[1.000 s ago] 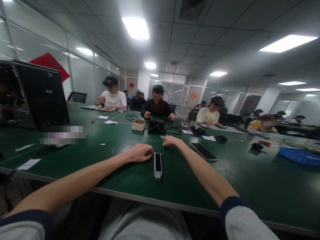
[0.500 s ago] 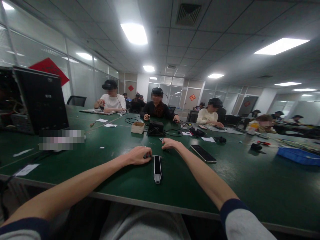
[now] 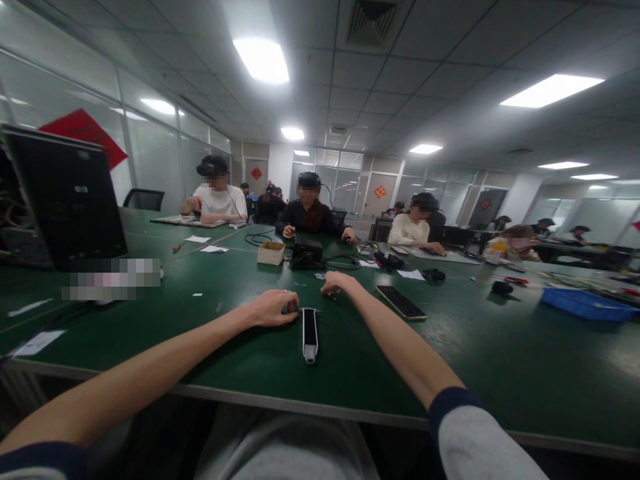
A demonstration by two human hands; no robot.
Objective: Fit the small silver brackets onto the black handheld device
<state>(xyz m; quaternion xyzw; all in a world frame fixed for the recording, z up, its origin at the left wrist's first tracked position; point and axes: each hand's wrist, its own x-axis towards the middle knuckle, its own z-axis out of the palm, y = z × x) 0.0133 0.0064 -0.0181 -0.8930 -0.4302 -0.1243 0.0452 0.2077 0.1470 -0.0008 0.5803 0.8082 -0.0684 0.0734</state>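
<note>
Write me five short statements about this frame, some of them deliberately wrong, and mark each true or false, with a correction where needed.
1. The black phone lies to the right of the right hand. True.
2. The left hand is spread flat, palm up. False: the left hand is curled.
3. The white-edged black device lies on the table. True.
4. The blue tray is at the far left. False: the blue tray is at the far right; the computer case is at the far left.
5. The small tan box is beyond both hands. True.
</note>
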